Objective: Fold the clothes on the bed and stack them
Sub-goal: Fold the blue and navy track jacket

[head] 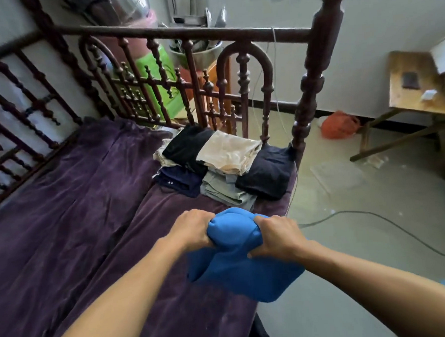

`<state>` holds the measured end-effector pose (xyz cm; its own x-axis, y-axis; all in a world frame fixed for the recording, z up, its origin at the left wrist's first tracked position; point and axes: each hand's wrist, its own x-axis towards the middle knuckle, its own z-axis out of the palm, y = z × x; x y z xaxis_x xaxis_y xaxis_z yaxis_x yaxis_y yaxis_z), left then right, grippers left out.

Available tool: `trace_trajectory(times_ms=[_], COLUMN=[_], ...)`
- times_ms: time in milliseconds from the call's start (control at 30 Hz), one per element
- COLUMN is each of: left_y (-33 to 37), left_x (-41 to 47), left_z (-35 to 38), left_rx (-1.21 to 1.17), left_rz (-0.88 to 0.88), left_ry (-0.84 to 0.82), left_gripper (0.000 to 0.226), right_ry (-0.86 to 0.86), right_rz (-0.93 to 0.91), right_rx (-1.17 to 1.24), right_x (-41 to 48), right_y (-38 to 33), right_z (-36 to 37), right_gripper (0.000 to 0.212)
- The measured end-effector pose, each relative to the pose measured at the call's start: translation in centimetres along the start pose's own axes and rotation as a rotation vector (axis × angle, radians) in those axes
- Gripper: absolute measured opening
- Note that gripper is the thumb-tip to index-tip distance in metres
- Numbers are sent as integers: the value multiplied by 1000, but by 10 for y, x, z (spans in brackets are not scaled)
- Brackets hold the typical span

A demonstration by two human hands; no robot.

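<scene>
A bright blue garment (237, 268) is folded into a thick bundle above the near right edge of the bed (64, 228). My left hand (191, 229) grips its upper left end and my right hand (276, 237) grips its upper right end, fingers curled into the cloth. Its lower part hangs over the bed's edge. Beyond my hands, at the bed's far right corner, lie folded clothes: a black piece (186, 144), a beige piece (228, 152), a dark navy piece (265, 173), a grey-green piece (225, 191) and a navy piece (178, 179).
A dark wooden footboard with turned spindles (160, 81) and a tall corner post (314, 68) stand behind the clothes. A wooden table (416, 91), an orange bag (339, 125) and a cable (373, 217) are on the floor side to the right.
</scene>
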<state>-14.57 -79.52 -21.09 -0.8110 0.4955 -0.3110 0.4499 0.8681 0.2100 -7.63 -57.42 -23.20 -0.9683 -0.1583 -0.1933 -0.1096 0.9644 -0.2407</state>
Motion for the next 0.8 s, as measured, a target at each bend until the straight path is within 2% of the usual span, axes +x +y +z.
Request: trace_trajectory(times_ms=[200,533,600,800], left_y=[-43,-144,-166,-227], left_x=[72,141,161,240], left_z=[-42,-128,-144,-180], left_rx=[-11,44,71,76], left_rz=[-44,-235,-278,-407], left_ry=[20,16,21,-133], left_gripper=[35,31,32,36], right_ry=[-18,-76,-85,-224], right_rz=[-57,-265,-288,-273], right_rx=[18,149,189,317], right_x=[103,273,311,420], right_y=[11,-28,-34,-38], right_z=[-32,-74,-79,-82], right_gripper=[57,60,54,57])
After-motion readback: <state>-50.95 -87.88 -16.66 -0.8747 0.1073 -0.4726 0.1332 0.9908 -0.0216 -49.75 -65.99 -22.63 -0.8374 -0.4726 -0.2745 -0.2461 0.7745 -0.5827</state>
